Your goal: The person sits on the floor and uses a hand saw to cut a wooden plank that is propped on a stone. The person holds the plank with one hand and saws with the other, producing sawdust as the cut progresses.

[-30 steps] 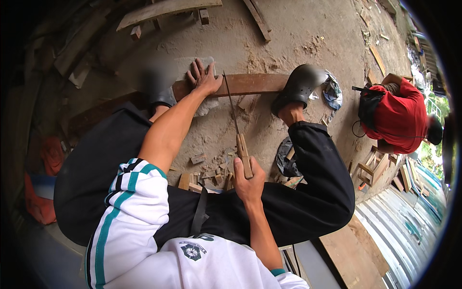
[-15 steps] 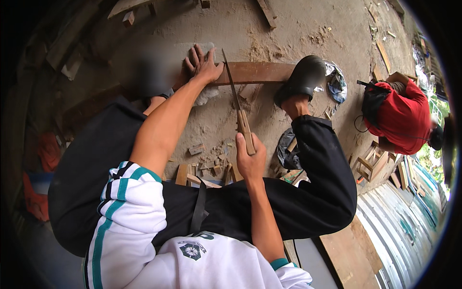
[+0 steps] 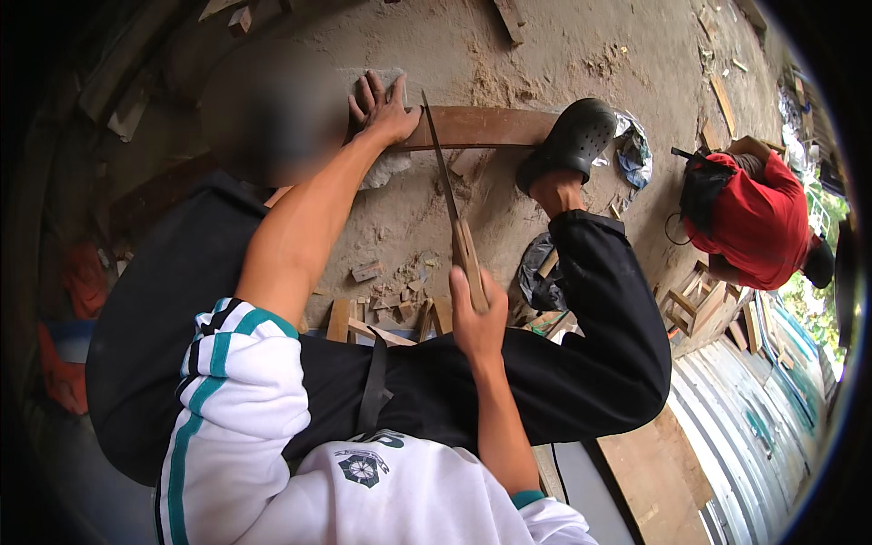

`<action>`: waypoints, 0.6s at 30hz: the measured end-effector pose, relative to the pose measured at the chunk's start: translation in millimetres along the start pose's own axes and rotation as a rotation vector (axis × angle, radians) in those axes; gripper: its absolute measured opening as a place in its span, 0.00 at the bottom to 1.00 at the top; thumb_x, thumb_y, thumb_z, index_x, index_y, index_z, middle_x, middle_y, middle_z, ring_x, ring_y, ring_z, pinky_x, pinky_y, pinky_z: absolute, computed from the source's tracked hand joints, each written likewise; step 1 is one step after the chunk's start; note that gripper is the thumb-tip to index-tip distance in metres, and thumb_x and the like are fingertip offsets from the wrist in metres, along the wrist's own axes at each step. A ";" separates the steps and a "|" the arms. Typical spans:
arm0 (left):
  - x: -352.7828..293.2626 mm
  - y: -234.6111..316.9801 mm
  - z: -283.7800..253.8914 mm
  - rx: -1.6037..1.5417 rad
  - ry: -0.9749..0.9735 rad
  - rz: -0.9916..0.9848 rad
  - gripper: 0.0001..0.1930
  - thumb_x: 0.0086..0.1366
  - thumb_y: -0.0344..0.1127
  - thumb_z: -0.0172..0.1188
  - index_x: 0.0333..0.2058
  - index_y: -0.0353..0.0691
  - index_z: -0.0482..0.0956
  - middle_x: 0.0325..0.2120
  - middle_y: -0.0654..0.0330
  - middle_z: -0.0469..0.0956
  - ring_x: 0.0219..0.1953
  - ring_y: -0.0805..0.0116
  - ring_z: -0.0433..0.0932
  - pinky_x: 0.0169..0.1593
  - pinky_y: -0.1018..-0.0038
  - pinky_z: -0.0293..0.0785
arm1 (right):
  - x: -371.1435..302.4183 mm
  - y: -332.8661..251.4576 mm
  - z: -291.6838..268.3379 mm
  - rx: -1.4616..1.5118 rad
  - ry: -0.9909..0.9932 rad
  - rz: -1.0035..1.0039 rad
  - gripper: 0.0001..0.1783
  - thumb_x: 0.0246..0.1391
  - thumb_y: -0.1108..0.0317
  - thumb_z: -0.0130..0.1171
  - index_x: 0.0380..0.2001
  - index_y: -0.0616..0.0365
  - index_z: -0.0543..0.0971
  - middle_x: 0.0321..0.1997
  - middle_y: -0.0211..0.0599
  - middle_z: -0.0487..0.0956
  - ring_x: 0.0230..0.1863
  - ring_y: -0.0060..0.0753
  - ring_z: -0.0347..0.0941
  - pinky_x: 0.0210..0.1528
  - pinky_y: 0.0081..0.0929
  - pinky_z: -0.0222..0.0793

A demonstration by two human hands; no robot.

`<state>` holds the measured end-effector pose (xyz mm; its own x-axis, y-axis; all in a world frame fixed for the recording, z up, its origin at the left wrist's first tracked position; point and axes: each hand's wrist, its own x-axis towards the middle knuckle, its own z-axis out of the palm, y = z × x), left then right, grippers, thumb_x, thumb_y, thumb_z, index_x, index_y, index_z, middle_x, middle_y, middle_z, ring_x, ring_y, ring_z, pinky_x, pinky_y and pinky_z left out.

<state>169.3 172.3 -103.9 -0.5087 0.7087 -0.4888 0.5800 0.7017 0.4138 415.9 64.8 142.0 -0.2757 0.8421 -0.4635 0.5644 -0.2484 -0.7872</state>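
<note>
A long reddish-brown plank (image 3: 495,127) lies crosswise in front of me, raised at the left on a pale grey block (image 3: 389,171). My left hand (image 3: 386,113) presses down on it with fingers spread. Just right of that hand, the thin dark blade of a handsaw (image 3: 441,163) crosses the plank. My right hand (image 3: 479,316) is closed around the saw's wooden handle, nearer my body. My right foot, in a black clog (image 3: 570,141), rests on the plank's right part. A blurred patch hides my left foot and the area around it.
Wood offcuts (image 3: 368,272) and sawdust (image 3: 500,86) lie on the dirt floor. More wood pieces (image 3: 340,320) are right before my lap. A person in a red shirt (image 3: 761,218) bends over at the right, near small wooden frames (image 3: 698,304). Corrugated metal sheeting (image 3: 754,427) lies lower right.
My right hand has drawn the saw back a little toward my body, across the plank. My left hand and right foot keep their places on the plank. The view has shifted slightly.
</note>
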 end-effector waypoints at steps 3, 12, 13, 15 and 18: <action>-2.1 2.9 0.3 -0.004 -0.018 0.007 0.43 0.65 0.57 0.49 0.73 0.57 0.39 0.72 0.42 0.21 0.73 0.44 0.15 0.68 0.39 0.15 | -9.8 3.2 -7.3 -0.001 -0.002 0.012 0.15 0.65 0.61 0.58 0.30 0.64 0.77 0.22 0.22 0.69 0.25 0.14 0.61 0.26 0.23 0.58; -3.5 1.8 -7.0 0.008 -0.093 -0.011 0.44 0.67 0.57 0.46 0.73 0.53 0.32 0.72 0.43 0.18 0.72 0.44 0.14 0.67 0.39 0.15 | -6.7 -0.1 -1.5 -0.031 0.003 0.008 0.14 0.63 0.63 0.58 0.27 0.62 0.76 0.18 0.29 0.70 0.22 0.19 0.62 0.25 0.27 0.60; -2.9 4.0 -9.2 0.012 -0.100 -0.014 0.44 0.67 0.56 0.46 0.73 0.53 0.32 0.72 0.43 0.18 0.72 0.44 0.13 0.68 0.39 0.15 | -13.5 -0.4 -3.5 -0.016 0.017 0.012 0.15 0.63 0.63 0.58 0.26 0.62 0.76 0.18 0.29 0.70 0.21 0.20 0.62 0.25 0.27 0.60; -1.9 8.3 -11.8 0.024 -0.120 -0.017 0.44 0.67 0.56 0.46 0.73 0.52 0.31 0.72 0.44 0.18 0.72 0.44 0.13 0.68 0.40 0.15 | 11.7 5.1 5.4 0.014 -0.004 0.011 0.12 0.61 0.64 0.59 0.28 0.62 0.78 0.18 0.29 0.71 0.22 0.20 0.64 0.26 0.26 0.62; 5.4 3.0 -10.2 0.023 -0.120 0.001 0.44 0.68 0.55 0.46 0.73 0.52 0.30 0.72 0.45 0.17 0.72 0.44 0.13 0.68 0.40 0.15 | 57.0 19.5 22.7 -0.074 -0.030 -0.048 0.10 0.59 0.66 0.61 0.30 0.63 0.79 0.18 0.29 0.71 0.23 0.19 0.66 0.27 0.25 0.64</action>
<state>161.8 178.9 -97.5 -0.4297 0.6944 -0.5772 0.5955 0.6984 0.3970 393.5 97.1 91.0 -0.3265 0.8373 -0.4386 0.6054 -0.1711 -0.7773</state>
